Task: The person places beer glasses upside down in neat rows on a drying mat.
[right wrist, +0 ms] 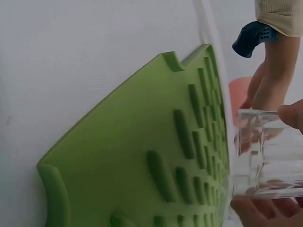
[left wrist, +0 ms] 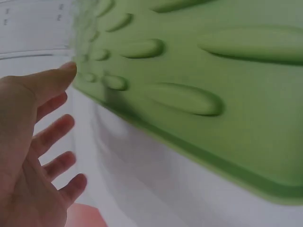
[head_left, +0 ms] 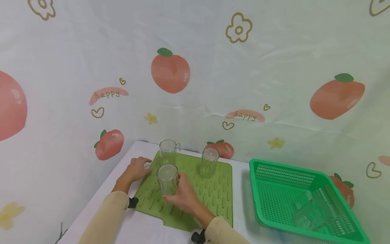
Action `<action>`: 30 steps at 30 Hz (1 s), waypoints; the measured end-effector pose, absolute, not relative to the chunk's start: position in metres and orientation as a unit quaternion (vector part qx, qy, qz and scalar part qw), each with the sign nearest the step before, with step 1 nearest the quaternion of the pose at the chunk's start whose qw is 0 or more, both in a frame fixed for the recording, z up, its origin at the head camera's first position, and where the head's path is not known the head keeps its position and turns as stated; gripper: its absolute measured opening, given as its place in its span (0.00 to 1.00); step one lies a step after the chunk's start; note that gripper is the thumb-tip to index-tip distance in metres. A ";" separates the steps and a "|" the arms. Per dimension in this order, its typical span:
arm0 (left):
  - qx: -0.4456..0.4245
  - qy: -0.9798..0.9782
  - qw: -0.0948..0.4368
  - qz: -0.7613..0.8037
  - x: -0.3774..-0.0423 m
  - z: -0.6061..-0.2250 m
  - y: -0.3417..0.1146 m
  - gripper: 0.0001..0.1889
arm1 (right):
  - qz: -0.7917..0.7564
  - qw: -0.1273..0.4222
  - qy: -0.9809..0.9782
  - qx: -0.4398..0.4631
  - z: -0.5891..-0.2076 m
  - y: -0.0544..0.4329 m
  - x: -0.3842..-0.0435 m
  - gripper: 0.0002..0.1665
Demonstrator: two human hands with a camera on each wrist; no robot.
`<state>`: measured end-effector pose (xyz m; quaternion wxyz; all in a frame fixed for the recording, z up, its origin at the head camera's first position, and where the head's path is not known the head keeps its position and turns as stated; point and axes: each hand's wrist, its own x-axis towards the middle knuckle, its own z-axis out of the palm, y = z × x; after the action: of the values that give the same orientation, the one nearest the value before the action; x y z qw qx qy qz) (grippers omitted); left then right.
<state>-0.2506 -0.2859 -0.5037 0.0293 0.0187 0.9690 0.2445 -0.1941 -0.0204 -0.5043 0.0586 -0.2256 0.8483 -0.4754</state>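
Note:
My right hand (head_left: 185,197) holds a clear glass (head_left: 168,181) between thumb and fingers, over the front-left part of a green ridged mat (head_left: 217,203). In the right wrist view, the fingers wrap the sides of this glass (right wrist: 265,156); whether its base touches the mat I cannot tell. By the mat's left edge is my left hand (head_left: 137,170), holding nothing, its fingers loosely bent in the left wrist view. Behind the held glass stands a glass mug (head_left: 168,152) with its handle to the right. Another clear glass (head_left: 209,164) stands at the mat's back right.
To the right of the mat sits a green perforated basket (head_left: 257,203), with a glass mug (head_left: 307,213) lying tilted inside. Everything stands on a white table (head_left: 240,193). A white backdrop (head_left: 201,40) printed with fruit rises behind and at the left.

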 end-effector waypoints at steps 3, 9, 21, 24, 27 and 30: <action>0.019 0.976 0.037 0.214 -0.248 -0.509 -0.289 0.26 | -0.480 0.053 0.841 -0.246 -0.506 -0.026 -0.195 0.55; 0.029 0.975 0.057 0.211 -0.247 -0.517 -0.292 0.29 | -0.476 0.049 0.834 -0.274 -0.511 -0.038 -0.201 0.56; 0.045 0.969 0.048 0.239 -0.248 -0.518 -0.290 0.26 | -0.484 0.061 0.827 -0.280 -0.516 -0.063 -0.215 0.60; 0.051 0.968 0.039 0.243 -0.249 -0.518 -0.289 0.25 | -0.477 0.062 0.832 -0.275 -0.518 -0.066 -0.215 0.59; 0.052 0.968 0.037 0.243 -0.248 -0.516 -0.287 0.24 | -0.465 0.063 0.841 -0.269 -0.520 -0.068 -0.214 0.58; 0.051 0.969 0.036 0.241 -0.247 -0.515 -0.287 0.23 | -0.461 0.072 0.846 -0.258 -0.522 -0.069 -0.212 0.58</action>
<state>-0.2470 -0.2868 -0.5148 0.0362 0.0510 0.9686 0.2408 -0.2121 -0.0693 -0.5220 0.0723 -0.2583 0.8457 -0.4614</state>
